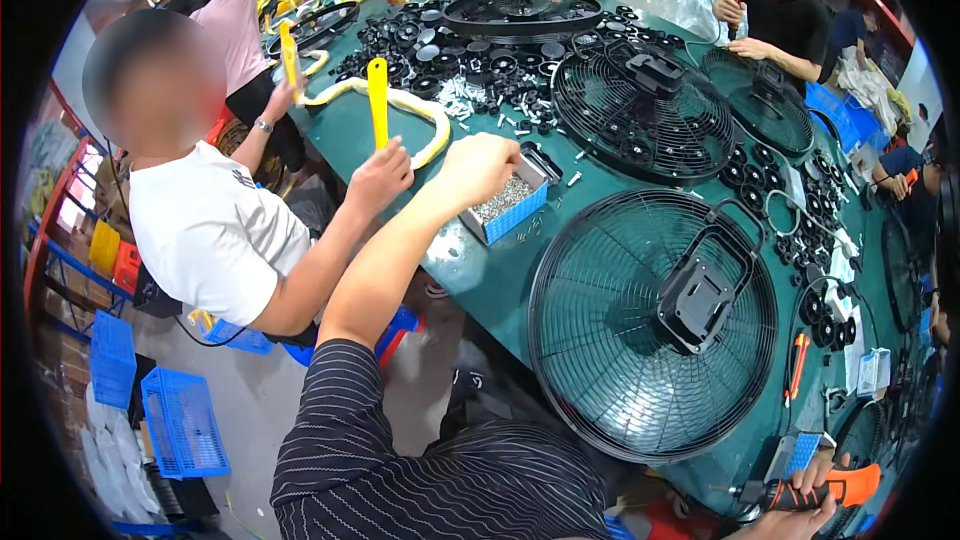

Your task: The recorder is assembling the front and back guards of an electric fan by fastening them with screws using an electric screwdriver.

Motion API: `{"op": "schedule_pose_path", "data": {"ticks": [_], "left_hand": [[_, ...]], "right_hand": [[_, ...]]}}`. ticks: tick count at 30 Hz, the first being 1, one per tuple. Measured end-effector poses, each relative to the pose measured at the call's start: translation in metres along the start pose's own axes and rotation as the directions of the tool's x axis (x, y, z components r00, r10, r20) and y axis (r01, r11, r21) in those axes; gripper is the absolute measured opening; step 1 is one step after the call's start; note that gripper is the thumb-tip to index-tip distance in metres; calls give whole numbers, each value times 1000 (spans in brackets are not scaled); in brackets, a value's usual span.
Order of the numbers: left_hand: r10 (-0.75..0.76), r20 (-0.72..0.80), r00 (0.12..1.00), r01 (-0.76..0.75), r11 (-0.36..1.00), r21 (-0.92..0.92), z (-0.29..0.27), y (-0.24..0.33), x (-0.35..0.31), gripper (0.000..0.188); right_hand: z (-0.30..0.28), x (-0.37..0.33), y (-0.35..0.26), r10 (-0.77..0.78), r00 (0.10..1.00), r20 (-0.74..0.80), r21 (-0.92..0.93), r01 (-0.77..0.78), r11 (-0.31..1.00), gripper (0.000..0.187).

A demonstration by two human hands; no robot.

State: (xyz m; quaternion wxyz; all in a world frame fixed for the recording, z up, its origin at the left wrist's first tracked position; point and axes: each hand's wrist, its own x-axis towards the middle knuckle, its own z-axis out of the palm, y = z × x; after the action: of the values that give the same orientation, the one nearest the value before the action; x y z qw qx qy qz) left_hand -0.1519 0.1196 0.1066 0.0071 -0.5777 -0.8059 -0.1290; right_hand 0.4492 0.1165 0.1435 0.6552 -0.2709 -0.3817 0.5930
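Note:
My left hand (pixel 480 170) reaches over a small blue-and-white cardboard box (pixel 515 217) of loose screws (pixel 492 203) on the green table. Its fingers are bent and drawn together at the box's far side; whatever is between them is hidden. At the lower right, my right hand (pixel 800 506) is closed around an orange-and-black electric screwdriver (pixel 850 486), its bit pointing left. Between my arms lies a round black fan grille (pixel 610 340) with a motor housing and handle bracket (pixel 698 298) on top.
More fan grilles (pixel 600 115) and heaps of black knobs (pixel 420 45) and white fasteners (pixel 468 98) cover the table's far part. A co-worker in white (pixel 210 230) on the left holds a yellow strip (pixel 378 105). An orange-handled tool (pixel 797 368) lies right of the near grille.

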Motion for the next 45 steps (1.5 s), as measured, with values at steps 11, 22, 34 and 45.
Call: {"op": "schedule_pose_path", "data": {"ticks": [11,22,34,45], "left_hand": [[656,-37,754,-171,142,-975,1,223,-95,20],[708,-65,704,-207,116,-971,32,261,-92,22],[808,248,535,110,224,-968,32,298,-71,22],[879,226,421,-368,393,-843,53,367,-7,9]], "right_hand": [[94,12,27,-396,918,32,553,314,771,47],[79,8,30,-436,897,73,414,371,831,43],[44,22,22,-463,862,207,330,384,862,48],[8,62,11,-556,768,318,70,566,822,48]]}}
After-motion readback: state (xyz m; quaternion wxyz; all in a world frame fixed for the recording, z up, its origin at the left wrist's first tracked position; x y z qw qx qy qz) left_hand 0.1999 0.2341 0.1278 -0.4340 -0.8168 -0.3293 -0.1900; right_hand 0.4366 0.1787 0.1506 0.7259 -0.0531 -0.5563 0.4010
